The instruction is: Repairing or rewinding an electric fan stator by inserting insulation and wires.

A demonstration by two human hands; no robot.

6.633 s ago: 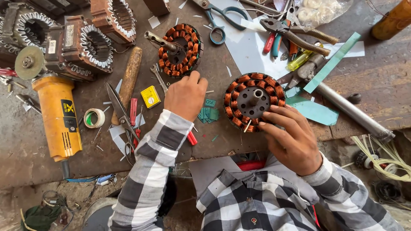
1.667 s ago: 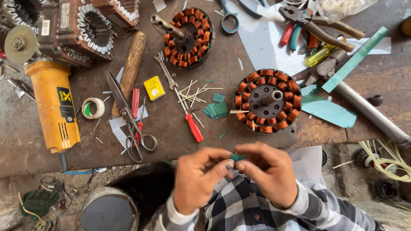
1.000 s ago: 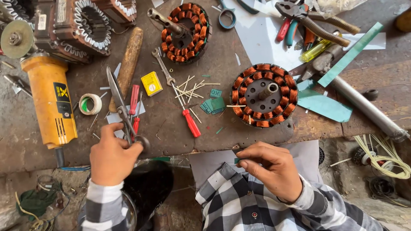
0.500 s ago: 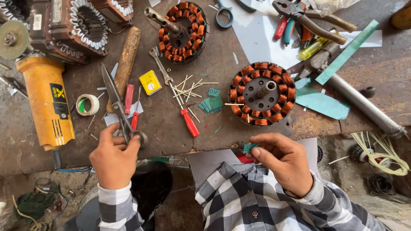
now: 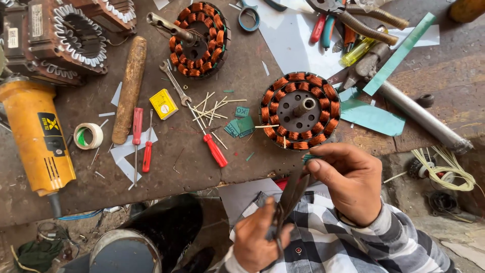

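Low in the frame's centre, the left hand (image 5: 260, 242) grips dark scissors (image 5: 289, 199), blades angled up toward a small green paper strip (image 5: 309, 158) pinched in the right hand (image 5: 348, 184), held clear of the bench for trimming, just below the copper-wound stator (image 5: 301, 110).

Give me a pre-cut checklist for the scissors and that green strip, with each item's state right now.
1. Scissors gripped in left hand: ok.
2. Green strip pinched in right hand: ok.
3. Blades at the strip: ok, their tips point up beside it.
4. Strip between the blades: cannot tell, the fingertips hide most of it.
5. Right fingers off the cutting line: cannot tell, they sit very close to the blade tips.
6. Cut spot away from the wound stator: ok, hands are off the bench edge.
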